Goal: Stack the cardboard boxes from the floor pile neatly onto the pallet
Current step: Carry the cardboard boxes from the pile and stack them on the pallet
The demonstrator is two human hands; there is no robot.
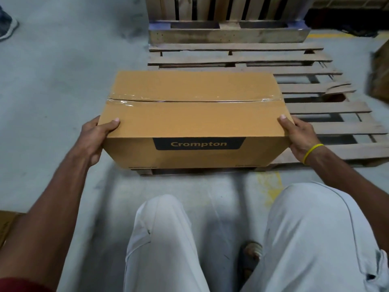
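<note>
A tan cardboard box [193,114], taped along its top seam and printed "Crompton" on its near side, sits at the near left corner of a low wooden pallet [328,127]. My left hand [96,138] grips the box's left end, thumb hooked over the top edge. My right hand [299,137], a yellow band at its wrist, grips the right end the same way. The fingers behind each end are hidden by the box.
A second pallet [227,9] leans upright behind the flat one. Another cardboard box [381,74] shows blurred at the right edge, and a box corner [6,224] at the lower left. A person's shoe [7,24] stands top left. My knees fill the foreground on grey concrete floor.
</note>
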